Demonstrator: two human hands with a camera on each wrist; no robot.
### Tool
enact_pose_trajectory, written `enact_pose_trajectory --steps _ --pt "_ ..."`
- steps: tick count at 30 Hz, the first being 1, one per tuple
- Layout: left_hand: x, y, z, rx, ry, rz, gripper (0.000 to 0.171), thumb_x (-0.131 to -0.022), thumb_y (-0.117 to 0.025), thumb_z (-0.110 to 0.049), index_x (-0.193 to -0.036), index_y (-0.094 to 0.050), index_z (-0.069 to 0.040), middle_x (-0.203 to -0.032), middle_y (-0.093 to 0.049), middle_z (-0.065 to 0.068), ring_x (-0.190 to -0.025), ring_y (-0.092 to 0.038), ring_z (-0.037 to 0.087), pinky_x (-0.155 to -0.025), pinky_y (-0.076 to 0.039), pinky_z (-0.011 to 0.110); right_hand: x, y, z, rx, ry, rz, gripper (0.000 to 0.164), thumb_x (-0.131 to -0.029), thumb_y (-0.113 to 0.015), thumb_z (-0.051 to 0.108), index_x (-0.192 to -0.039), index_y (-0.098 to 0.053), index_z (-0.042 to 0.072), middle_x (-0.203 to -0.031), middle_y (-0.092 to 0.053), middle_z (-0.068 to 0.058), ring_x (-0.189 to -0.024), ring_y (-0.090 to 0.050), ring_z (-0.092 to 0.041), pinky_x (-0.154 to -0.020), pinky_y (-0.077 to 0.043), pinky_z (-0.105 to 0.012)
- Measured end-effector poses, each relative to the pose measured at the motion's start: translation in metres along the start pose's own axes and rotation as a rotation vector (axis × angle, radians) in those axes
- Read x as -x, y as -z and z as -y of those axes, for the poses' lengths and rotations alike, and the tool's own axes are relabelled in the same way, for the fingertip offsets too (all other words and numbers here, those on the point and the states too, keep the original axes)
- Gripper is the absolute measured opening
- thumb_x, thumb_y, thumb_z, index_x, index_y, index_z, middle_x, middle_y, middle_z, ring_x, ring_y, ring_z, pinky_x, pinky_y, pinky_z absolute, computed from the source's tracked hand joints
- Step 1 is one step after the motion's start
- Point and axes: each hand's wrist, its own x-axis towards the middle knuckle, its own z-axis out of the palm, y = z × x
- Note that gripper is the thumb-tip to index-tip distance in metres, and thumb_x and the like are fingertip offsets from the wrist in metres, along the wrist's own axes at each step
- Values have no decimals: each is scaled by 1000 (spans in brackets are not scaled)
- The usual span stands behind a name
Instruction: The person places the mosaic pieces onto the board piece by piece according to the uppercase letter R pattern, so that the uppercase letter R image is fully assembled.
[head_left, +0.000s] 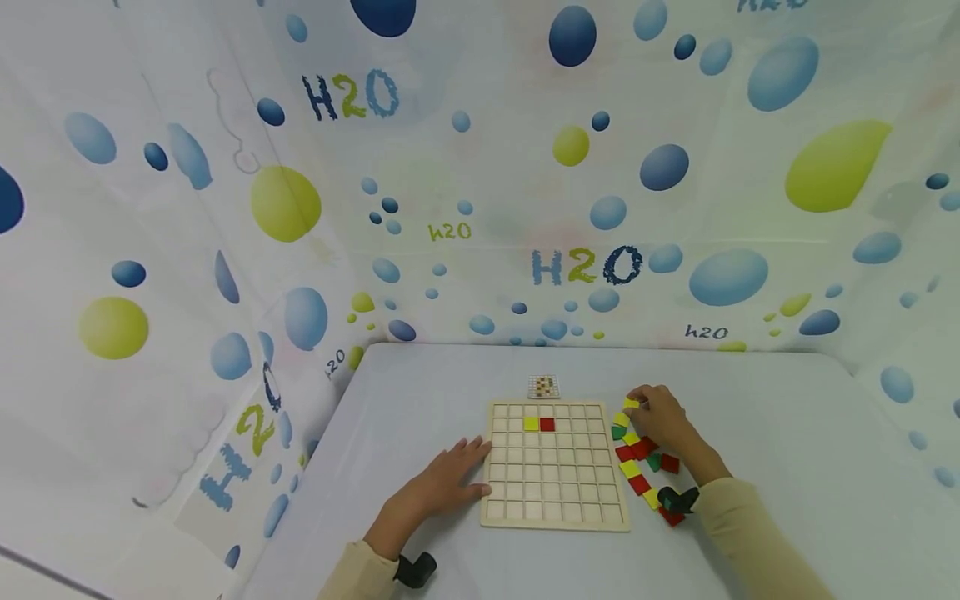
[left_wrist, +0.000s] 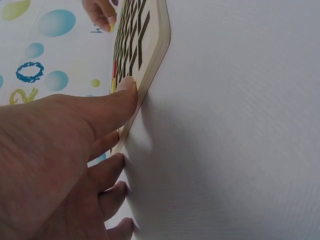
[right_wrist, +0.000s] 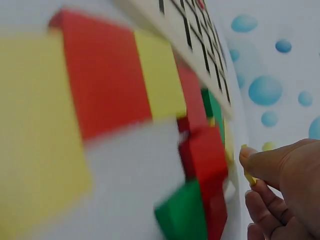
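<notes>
A square wooden grid board [head_left: 555, 473] lies flat on the table. One yellow tile [head_left: 531, 424] and one red tile [head_left: 547, 425] sit side by side in its upper rows. My left hand [head_left: 450, 479] rests at the board's left edge, fingers extended; in the left wrist view the thumb [left_wrist: 127, 90] touches the rim. Beyond the board's upper right side, my right hand [head_left: 662, 417] pinches a yellow tile [right_wrist: 250, 177] between thumb and fingertips. Under and near that hand runs a loose row of red, yellow and green tiles, such as a red tile [head_left: 670, 463].
A small card with a coloured grid pattern [head_left: 543, 386] lies just behind the board. The white table [head_left: 420, 392] ends at a back wall sheet printed with drops [head_left: 727, 277]. Each wrist wears a black camera [head_left: 416, 570].
</notes>
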Motion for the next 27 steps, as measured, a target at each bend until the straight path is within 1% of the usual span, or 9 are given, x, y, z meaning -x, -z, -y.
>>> enact_pose_trajectory --steps 3,6,8,11,14,16,21,27 --pt "1 0 0 6 -3 -1 74 -102 -69 -40 -164 -39 -11 -171 -34 14 -160 -26 41 -128 -23 64 -2 -10 12 -20 43 7 35 -104 -66 22 -131 -63 -1 -128 -57 -25 -117 -59 -41 -102 -39 -70" --pt "1 1 0 11 -10 -2 74 -103 -69 -39 -164 -39 -10 -171 -34 15 -160 -26 41 -127 -23 65 -3 -22 25 -16 92 3 33 -103 -67 22 -128 -64 1 -125 -59 -22 -117 -60 -40 -99 -38 -71" --pt "2 1 0 10 -16 -3 74 -103 -69 -39 -164 -39 -10 -171 -34 15 -159 -26 42 -127 -23 65 -4 -31 34 4 118 -6 31 -103 -69 22 -127 -66 2 -123 -61 -20 -116 -61 -38 -97 -40 -69" --pt "2 1 -1 12 -18 -1 74 -103 -69 -39 -163 -39 -9 -171 -34 16 -159 -27 43 -127 -23 66 -2 -42 46 44 161 -10 28 -101 -72 21 -123 -68 4 -118 -63 -16 -110 -62 -34 -90 -44 -62" --pt "2 1 -1 12 -15 0 74 -103 -69 -39 -163 -39 -9 -171 -34 16 -159 -27 43 -127 -23 66 1 -51 58 57 201 9 26 -100 -74 19 -121 -68 5 -113 -63 -13 -105 -62 -31 -85 -45 -56" --pt "2 1 -1 12 -14 -3 74 -103 -69 -39 -163 -39 -9 -171 -35 16 -159 -27 43 -127 -23 66 3 -56 64 58 213 22 23 -99 -75 18 -118 -68 6 -111 -63 -11 -103 -61 -28 -83 -43 -53" --pt "1 0 1 2 -27 -13 74 -103 -69 -39 -163 -39 -8 -170 -35 16 -159 -27 43 -126 -24 66 4 -62 74 73 241 32 16 -97 -76 15 -110 -68 9 -109 -64 -8 -102 -61 -27 -81 -41 -49" --pt "0 0 4 0 -29 -8 75 -103 -68 -40 -164 -38 -9 -171 -34 16 -159 -27 43 -126 -24 66 5 -68 74 92 266 44 10 -97 -77 15 -104 -70 14 -109 -64 -7 -102 -61 -25 -80 -43 -49"
